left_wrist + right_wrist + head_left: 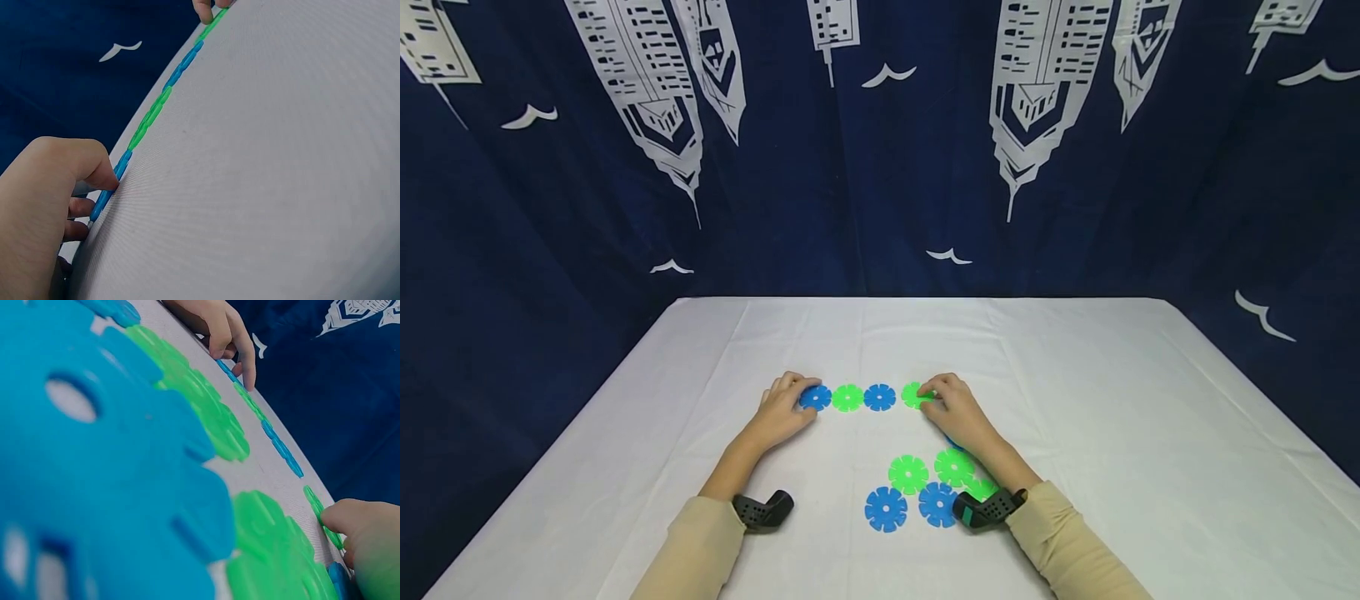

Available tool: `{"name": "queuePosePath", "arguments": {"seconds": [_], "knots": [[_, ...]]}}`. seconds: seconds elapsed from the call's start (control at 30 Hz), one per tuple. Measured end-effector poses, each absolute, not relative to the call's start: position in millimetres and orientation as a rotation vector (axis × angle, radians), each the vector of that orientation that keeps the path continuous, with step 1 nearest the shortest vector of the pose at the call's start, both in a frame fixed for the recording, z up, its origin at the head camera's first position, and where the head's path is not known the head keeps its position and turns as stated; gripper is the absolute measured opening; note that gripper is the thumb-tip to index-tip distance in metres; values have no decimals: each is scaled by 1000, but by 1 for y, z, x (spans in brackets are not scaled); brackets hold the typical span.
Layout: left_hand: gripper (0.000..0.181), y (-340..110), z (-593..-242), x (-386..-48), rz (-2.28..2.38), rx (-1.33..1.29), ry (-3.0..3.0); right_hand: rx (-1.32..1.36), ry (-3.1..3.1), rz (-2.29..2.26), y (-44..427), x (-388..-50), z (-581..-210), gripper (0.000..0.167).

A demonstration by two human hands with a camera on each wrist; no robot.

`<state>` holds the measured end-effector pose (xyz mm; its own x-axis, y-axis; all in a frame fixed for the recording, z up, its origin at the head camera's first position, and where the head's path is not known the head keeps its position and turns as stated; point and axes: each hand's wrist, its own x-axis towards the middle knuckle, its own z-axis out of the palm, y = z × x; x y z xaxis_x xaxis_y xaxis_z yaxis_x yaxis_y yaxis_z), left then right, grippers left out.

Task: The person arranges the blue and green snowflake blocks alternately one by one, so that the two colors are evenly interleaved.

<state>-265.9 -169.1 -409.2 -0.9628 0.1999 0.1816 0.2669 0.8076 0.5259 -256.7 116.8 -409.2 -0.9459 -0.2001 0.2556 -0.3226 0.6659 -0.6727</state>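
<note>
Flat, notched plastic discs lie in a row across the white table. At the row's left end my left hand holds a blue disc by its edges, thumb on the near side and fingers beyond. A green disc and another blue disc continue the row, edges touching or nearly so. To the right, after a small gap, my right hand pinches a green disc at its right side. That disc looks flat on the cloth in the right wrist view, where the thumb covers part of it.
Nearer me, below the right hand, lie several loose discs, among them a green disc and a blue disc. My right forearm and wrist camera partly cover others. A dark blue printed curtain hangs behind the table.
</note>
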Motion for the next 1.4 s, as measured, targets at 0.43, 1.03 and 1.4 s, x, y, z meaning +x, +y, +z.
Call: {"name": "queuePosePath", "arguments": {"seconds": [0.43,1.03,1.4], "knots": [[48,-169,-408,-266,-851,-383,-2876,491,-2736,997,116,-255,-410,20],[49,-169,-407,-265,-858,-390,-2877,563,-2753,931,118,-253,-408,28],[48,-170,-408,-266,-848,-394,-2876,560,-2749,929,117,-252,-409,26]]}}
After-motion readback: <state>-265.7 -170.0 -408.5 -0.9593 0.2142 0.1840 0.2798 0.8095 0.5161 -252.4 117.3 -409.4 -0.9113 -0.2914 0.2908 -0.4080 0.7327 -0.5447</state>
